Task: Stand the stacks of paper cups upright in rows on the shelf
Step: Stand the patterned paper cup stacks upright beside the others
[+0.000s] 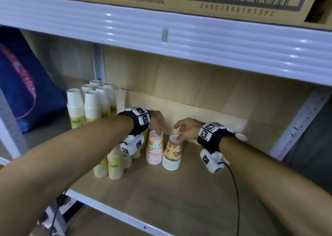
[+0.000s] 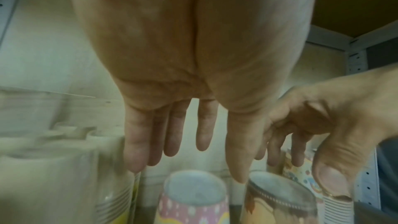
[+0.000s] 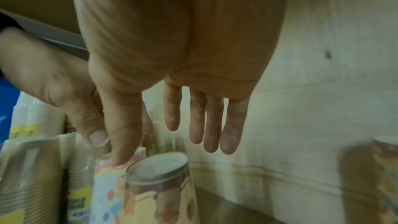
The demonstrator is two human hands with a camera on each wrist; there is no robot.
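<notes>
Cup stacks (image 1: 162, 151) upright, hands (image 1: 168, 127) above

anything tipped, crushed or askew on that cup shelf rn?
Mostly fine. The brown-print stack leans slightly toward the pink-print stack beside it instead of standing straight; the right hand has fingertips at its top. The plain stacks at the back left stand upright. No crushing or spills visible.

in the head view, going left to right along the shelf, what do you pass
blue bag → white cup stacks → left hand → pink cup stack → brown cup stack → right hand → white shelf post
</notes>
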